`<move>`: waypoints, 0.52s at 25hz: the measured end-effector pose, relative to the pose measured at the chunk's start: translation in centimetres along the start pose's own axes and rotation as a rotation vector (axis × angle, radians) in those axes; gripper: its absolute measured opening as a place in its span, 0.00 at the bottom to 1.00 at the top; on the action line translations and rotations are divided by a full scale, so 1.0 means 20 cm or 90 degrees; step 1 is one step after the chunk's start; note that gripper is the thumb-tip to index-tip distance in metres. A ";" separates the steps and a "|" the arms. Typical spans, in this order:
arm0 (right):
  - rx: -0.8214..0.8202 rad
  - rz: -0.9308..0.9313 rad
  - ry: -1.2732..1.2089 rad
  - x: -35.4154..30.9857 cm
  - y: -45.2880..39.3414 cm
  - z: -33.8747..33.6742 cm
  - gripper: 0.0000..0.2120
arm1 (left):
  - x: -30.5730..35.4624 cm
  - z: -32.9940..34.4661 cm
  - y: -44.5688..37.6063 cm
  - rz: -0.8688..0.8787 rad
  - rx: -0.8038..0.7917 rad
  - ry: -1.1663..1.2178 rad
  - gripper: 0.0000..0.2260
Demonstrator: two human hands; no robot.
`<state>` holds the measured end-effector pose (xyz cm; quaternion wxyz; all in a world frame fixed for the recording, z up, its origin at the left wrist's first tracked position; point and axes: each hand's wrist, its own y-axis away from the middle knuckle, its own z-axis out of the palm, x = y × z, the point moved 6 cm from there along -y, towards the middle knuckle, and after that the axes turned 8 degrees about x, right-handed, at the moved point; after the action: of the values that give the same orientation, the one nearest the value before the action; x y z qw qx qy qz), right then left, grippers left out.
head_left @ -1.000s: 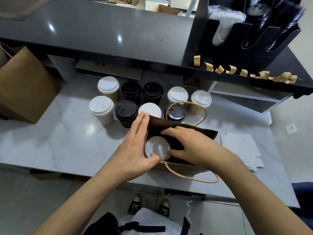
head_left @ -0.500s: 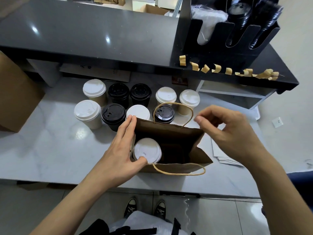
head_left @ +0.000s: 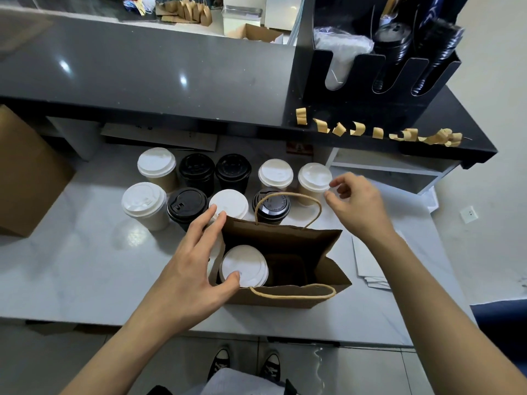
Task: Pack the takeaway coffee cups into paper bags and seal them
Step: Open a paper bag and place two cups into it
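The paper bag (head_left: pixel 288 269) stands open near the front edge of the table (head_left: pixel 71 269), right of its middle, with one white-lidded cup (head_left: pixel 244 266) upright in its left half; the right half shows only the dark bottom. My left hand (head_left: pixel 194 269) grips the bag's left wall, fingers along the outside up to the rim and thumb hooked over the near corner, its tip on the cup's lid. My right hand (head_left: pixel 356 206) hovers past the bag's far right corner, fingers loosely curled and holding nothing, its fingertips just beside the rightmost white-lidded cup (head_left: pixel 313 179). Between the bag and the back of the table stand nine loose cups in two rows, five with white lids and four with black. Some white sheets (head_left: pixel 368 263) lie flat to the bag's right.
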<state>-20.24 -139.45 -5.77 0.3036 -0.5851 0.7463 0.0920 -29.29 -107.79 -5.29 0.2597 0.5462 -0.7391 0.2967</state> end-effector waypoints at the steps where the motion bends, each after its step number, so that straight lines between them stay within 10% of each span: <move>1: -0.014 0.007 0.020 0.01 -0.04 0.05 0.11 | 0.00 -0.01 0.00 0.003 0.005 -0.008 0.42; 13: -0.144 0.087 0.128 0.11 -0.31 0.39 0.48 | 0.02 0.00 -0.02 0.040 -0.048 -0.058 0.33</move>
<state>-12.13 -139.34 -11.90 0.1522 -0.5698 0.7959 0.1369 -28.94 -108.18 -5.03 0.2363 0.5258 -0.7774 0.2515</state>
